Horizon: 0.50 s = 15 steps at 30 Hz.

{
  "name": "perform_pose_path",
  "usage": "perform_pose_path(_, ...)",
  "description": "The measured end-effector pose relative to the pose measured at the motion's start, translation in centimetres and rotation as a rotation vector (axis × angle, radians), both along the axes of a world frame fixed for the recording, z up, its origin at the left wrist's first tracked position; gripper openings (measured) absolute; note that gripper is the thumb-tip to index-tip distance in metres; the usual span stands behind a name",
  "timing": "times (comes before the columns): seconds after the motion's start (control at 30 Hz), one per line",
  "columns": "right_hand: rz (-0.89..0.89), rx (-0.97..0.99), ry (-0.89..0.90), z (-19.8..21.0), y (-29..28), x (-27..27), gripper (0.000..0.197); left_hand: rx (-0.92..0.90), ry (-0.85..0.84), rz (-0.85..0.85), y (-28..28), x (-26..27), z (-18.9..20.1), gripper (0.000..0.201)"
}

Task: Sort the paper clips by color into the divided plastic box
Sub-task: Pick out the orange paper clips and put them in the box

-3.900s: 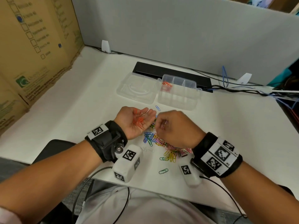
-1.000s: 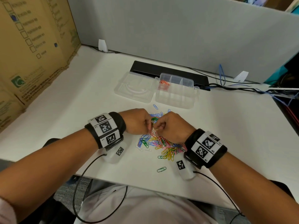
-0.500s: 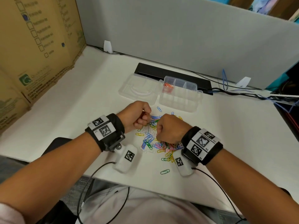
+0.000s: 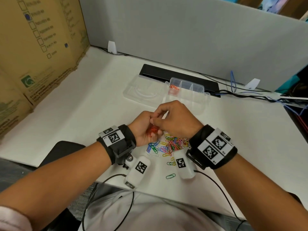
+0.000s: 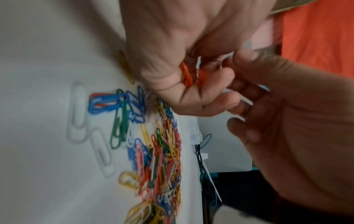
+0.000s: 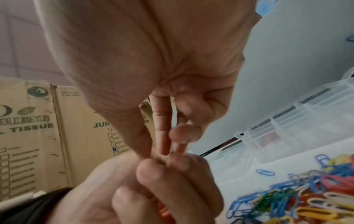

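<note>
Above pile [image 4: 168, 145], left hand [image 4: 145, 129] cupping orange clips [image 4: 153, 130]

A white counter [image 4: 70, 104] sits boxed in by a grey partition [image 4: 183, 30] at the back and printed cardboard boxes [image 4: 33, 47] on the left, with a black strip [image 4: 166, 73] and tangled cables [image 4: 250, 94] along the rear edge.

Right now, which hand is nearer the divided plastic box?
Right. The right hand hovers just short of the divided plastic box; the left hand, cupping orange clips, sits farther back.

Both hands, left [image 4: 145, 129] cupped, right [image 4: 176, 120] pinching, fingertips touching.
</note>
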State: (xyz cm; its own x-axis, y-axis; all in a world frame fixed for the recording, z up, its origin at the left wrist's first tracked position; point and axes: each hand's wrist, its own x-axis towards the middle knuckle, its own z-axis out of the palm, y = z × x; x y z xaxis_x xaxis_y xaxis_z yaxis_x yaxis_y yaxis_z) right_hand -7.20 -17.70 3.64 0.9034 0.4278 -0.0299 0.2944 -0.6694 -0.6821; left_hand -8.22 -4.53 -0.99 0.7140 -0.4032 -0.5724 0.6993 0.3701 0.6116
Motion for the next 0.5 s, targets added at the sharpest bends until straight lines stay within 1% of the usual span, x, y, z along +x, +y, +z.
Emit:
perform_pose_path(0.03,-0.018,0.000,-0.036,-0.1,-0.4,-0.1,0.006,-0.020,0.010,-0.002,0.3,0.1,0.2,0.026)
perform_pose_path(0.1,-0.049,-0.050,-0.063,-0.3,-1.7,-0.3,0.012,0.053,-0.005,-0.006,0.8,0.3,0.6,0.026)
perform_pose_path(0.17,-0.040,-0.197,0.000,-1.1,-3.3,-0.5,0.017,0.281,-0.094,-0.059,1.4,0.2,0.9,0.030)
perform_pose_path(0.23,-0.035,-0.352,0.076,-2.1,-4.5,-0.8,0.020,0.596,-0.257,-0.176,2.0,-0.1,1.2,0.036)
perform_pose_path(0.3,-0.041,-0.407,0.126,-2.9,-5.0,-1.0,0.019,0.854,-0.418,-0.316,2.7,-0.6,1.5,0.034)
perform_pose_path(0.33,-0.033,-0.411,0.136,-3.2,-5.1,-1.1,0.016,0.930,-0.469,-0.368,2.9,-0.9,1.6,0.030)
perform_pose_path(0.43,0.003,-0.428,0.131,-3.3,-5.2,-1.1,0.011,1.004,-0.538,-0.411,3.6,-1.5,1.4,0.025)
perform_pose_path(0.5,0.010,-0.424,0.110,-3.3,-5.4,-0.9,0.015,1.030,-0.595,-0.442,3.8,-1.8,1.1,0.016)
